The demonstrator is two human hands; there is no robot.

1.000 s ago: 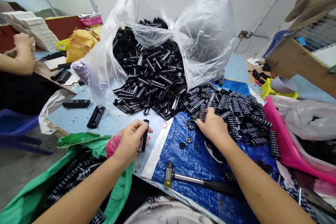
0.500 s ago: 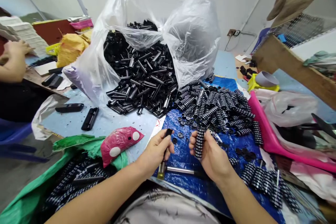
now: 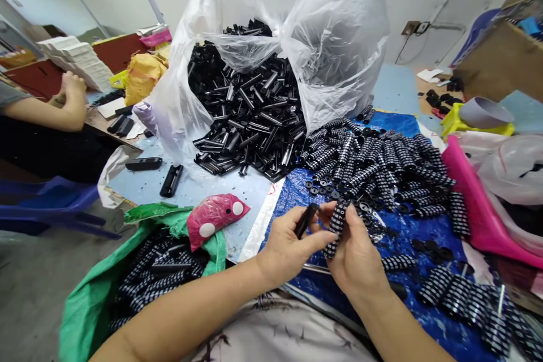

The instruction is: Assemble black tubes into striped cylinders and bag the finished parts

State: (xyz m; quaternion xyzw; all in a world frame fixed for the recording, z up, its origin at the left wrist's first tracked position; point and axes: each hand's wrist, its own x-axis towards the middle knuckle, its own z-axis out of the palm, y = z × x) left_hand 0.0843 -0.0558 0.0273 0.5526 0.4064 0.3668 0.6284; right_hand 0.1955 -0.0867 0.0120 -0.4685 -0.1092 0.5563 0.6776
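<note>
My right hand (image 3: 358,257) is wrapped round a black cylinder printed with rows of white characters (image 3: 338,225), held upright and slightly tilted. In my left hand (image 3: 282,249) is a slim black plastic piece (image 3: 306,220), pinched at a slant. My left thumb reaches across to the side of the cylinder. Below my hands lies a hammer (image 3: 319,269) on the blue plastic sheet (image 3: 292,186); its head is hidden behind my left arm. Small black discs (image 3: 324,186) are scattered just beyond my fingers. Behind them is a heap of similar printed cylinders (image 3: 373,161).
A torn clear bag (image 3: 339,56) spills black plastic parts (image 3: 254,119). At left are a pink pouch (image 3: 216,218) and a green sack (image 3: 85,294) of cylinders. A pink tray (image 3: 479,203) stands right. Another person's arm (image 3: 46,113) is at far left.
My left hand has moved right with the black piece, up against the cylinder in my right hand. The cylinder is tilted more. The view has turned left.
</note>
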